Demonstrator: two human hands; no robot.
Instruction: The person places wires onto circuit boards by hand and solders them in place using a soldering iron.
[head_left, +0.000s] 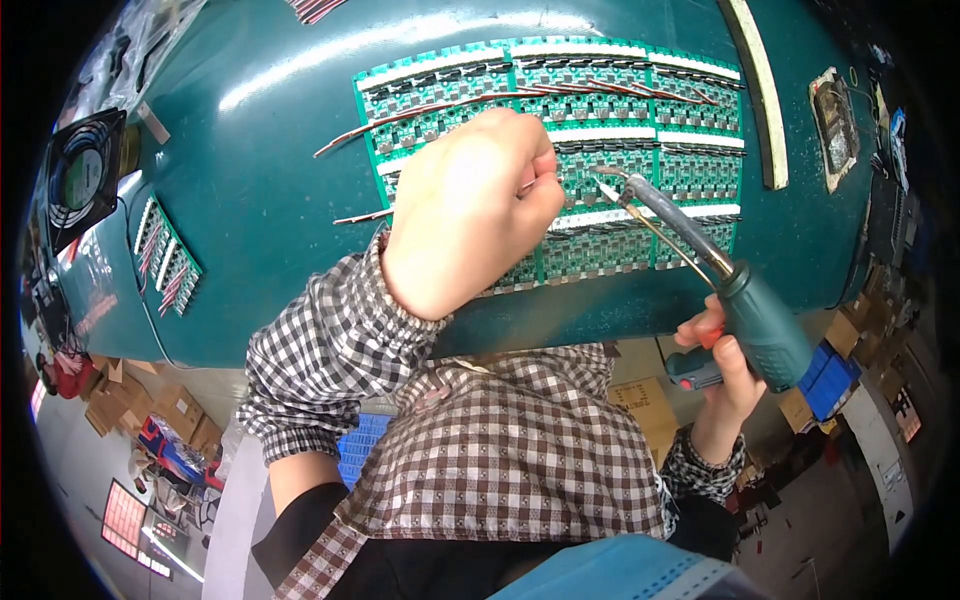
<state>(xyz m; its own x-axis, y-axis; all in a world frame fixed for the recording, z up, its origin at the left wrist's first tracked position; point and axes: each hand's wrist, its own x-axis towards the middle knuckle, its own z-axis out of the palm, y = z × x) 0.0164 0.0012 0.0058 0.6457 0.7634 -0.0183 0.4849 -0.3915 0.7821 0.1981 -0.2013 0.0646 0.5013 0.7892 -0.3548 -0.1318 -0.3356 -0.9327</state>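
My right hand [735, 365] is wrapped round the dark green handle of a soldering gun [762, 320]. Its metal barrel slants up to the left, with a thin solder feed tube beside it, and the tip hovers over or touches the boards right of my left fingers. My left hand [475, 205] is closed in a pinch above the middle of the green circuit board panels [600, 255]. A thin wire [362, 217] runs under that hand and seems to be pinched there; its far end is hidden. More red and black wires [430, 107] lie across the upper rows.
On the green table [270, 270], a small board strip with wires [165, 258] lies at left, near a black fan [82, 178]. A pale bar [757, 95] and a worn metal tray [833, 130] are at right. Cardboard boxes [180, 415] stand below the table's left edge.
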